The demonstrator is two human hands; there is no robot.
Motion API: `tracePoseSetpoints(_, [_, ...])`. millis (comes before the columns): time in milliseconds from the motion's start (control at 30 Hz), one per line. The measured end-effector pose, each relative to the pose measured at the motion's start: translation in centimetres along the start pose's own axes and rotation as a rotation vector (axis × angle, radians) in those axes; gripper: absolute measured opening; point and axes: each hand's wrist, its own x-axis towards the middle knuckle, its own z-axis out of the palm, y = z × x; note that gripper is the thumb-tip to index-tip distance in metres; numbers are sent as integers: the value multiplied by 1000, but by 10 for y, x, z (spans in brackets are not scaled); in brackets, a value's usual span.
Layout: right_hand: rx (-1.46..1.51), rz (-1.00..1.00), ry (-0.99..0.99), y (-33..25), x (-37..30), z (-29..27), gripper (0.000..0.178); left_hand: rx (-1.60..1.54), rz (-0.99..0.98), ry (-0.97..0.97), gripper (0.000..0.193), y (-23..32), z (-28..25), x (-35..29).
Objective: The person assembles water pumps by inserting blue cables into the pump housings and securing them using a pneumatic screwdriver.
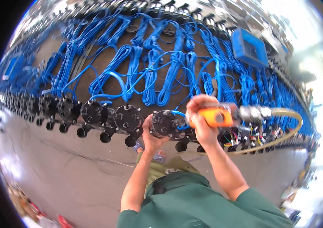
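My right hand (204,123) is closed round an orange air tool (216,117), slightly blurred, with a metal coupling (253,113) and a yellowish hose (297,121) at its right end. The tool is held at the right side of a round black pump-like unit (162,122). Its working tip is hidden by the hand. My left hand (152,137) grips this unit from its left and near side, thumb up against its rim. A blue cable (177,113) runs by the unit's right side. Just left of my left hand sits a similar black unit (127,118).
More black units (68,109) line the table's near edge, with round spouts (105,136) jutting over the floor. Bundles of blue cable (150,76) cover the brown tabletop (83,62). A blue crate (249,48) stands far right. Loose coloured wires (241,136) show at right.
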Motion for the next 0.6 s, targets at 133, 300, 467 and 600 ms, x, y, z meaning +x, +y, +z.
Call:
tracePoseSetpoints(133, [-30,-15,108,23,18,-12,25,16,-151,50,104,14,11,-11])
tracePoseSetpoints(300, [-178,-70,17,36,19,-19,19,545,-163,196,65,28,27,-31])
tracePoseSetpoints(467, [-234,-32,17,36,25,-20,12,570,-124,262,57,41,31,-33])
tracePoseSetpoints(600, [-248,-106,18,38,21,-21,7,513,-140,261,54,47,35,-36])
